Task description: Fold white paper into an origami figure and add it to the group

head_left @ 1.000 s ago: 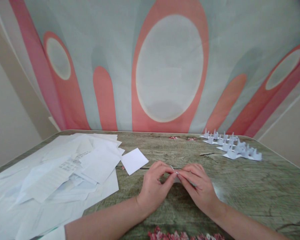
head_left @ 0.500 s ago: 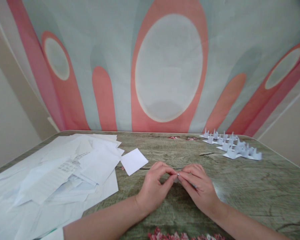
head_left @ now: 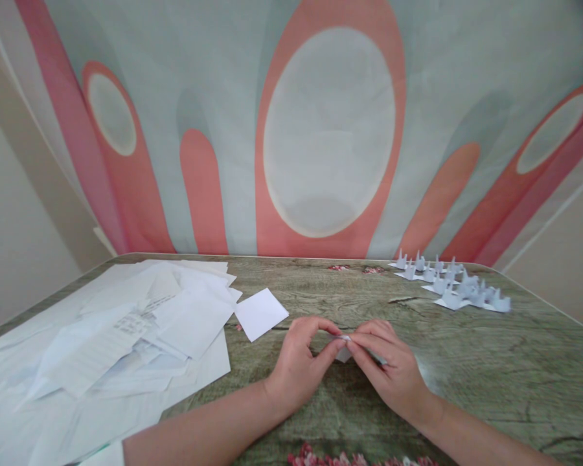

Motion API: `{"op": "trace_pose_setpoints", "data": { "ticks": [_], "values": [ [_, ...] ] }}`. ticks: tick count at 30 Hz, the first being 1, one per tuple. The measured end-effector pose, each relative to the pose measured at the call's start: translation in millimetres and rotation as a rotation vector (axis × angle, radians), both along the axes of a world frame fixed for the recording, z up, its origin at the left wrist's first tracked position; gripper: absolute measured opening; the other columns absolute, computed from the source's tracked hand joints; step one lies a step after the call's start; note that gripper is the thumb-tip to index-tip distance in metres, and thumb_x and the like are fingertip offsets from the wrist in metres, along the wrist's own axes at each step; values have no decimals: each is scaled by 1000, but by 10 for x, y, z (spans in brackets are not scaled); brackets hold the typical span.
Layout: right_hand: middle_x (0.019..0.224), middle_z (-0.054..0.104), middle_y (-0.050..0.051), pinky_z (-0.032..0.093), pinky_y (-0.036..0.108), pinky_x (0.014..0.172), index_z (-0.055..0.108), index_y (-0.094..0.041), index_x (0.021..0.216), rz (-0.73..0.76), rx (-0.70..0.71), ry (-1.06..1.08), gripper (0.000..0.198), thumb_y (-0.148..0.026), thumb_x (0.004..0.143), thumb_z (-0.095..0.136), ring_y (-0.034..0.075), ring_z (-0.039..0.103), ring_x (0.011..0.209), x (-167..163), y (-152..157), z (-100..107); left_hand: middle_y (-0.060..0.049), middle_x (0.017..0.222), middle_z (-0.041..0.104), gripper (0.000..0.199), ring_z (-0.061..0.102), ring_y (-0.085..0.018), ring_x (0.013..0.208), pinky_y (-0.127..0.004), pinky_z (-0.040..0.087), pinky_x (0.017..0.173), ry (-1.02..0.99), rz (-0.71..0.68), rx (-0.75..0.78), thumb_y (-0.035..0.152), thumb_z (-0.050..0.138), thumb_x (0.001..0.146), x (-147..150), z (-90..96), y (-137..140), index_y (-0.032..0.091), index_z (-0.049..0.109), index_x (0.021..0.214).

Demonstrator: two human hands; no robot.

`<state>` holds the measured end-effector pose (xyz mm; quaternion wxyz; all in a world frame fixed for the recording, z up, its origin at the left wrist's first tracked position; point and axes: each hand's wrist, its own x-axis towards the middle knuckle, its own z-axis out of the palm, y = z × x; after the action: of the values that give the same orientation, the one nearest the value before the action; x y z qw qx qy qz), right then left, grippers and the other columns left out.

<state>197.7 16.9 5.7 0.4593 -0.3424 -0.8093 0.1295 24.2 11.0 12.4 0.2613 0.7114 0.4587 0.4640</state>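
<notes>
A small folded white paper (head_left: 342,354) is pinched between my two hands just above the table. My left hand (head_left: 305,355) has its thumb and index finger closed on the paper's left side. Opposite it, my right hand (head_left: 387,364) grips the right side with thumb and fingertips. Most of the paper is hidden behind my fingers, so its full shape does not show. Beyond my left hand lies a flat white paper square (head_left: 261,314).
Loose white sheets (head_left: 121,343) are heaped over the left of the wood-patterned table (head_left: 490,375). Several folded paper cranes (head_left: 466,290) stand in rows at the back right. A printed backdrop (head_left: 238,129) rises behind the table's far edge.
More of the folded paper shows now, below and between my fingertips. My left index finger has lifted and arched slightly. The hands have otherwise kept their place.
</notes>
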Motion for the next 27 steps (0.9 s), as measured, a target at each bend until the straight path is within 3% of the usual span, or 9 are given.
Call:
{"op": "trace_pose_setpoints", "data": {
  "ticks": [3, 11, 23, 27],
  "values": [
    [74, 58, 2, 37, 33, 70, 62, -21, 88, -16, -30, 15, 11, -16, 83, 54, 16, 52, 72, 3, 1, -1, 0, 81, 64, 7, 57, -16, 80, -27, 41, 77, 24, 35, -51, 25, 62, 78, -1, 4, 11, 19, 61, 82],
    [77, 60, 1, 36, 33, 74, 60, -21, 86, -43, -139, 69, 5, -21, 84, 54, 16, 53, 74, -12, 20, -7, -1, 74, 64, 12, 57, -14, 71, -25, 41, 71, 52, -43, -90, 27, 57, 81, -2, -5, 44, 18, 64, 75],
    [70, 57, 1, 38, 30, 70, 60, -19, 75, -23, -341, 73, 17, -30, 85, 50, 16, 52, 71, -30, -52, 39, 0, 69, 65, 23, 56, -13, 64, -21, 40, 61, 74, -206, -208, 30, 50, 84, 13, 3, 12, 17, 67, 73],
    [70, 56, 0, 40, 27, 65, 58, -18, 77, -15, -491, 104, 21, -34, 86, 48, 15, 52, 69, -60, -25, 17, 0, 64, 64, 26, 54, -13, 59, -21, 38, 55, 43, -168, -294, 32, 51, 82, 22, 5, 15, 15, 68, 71]
  ]
}}
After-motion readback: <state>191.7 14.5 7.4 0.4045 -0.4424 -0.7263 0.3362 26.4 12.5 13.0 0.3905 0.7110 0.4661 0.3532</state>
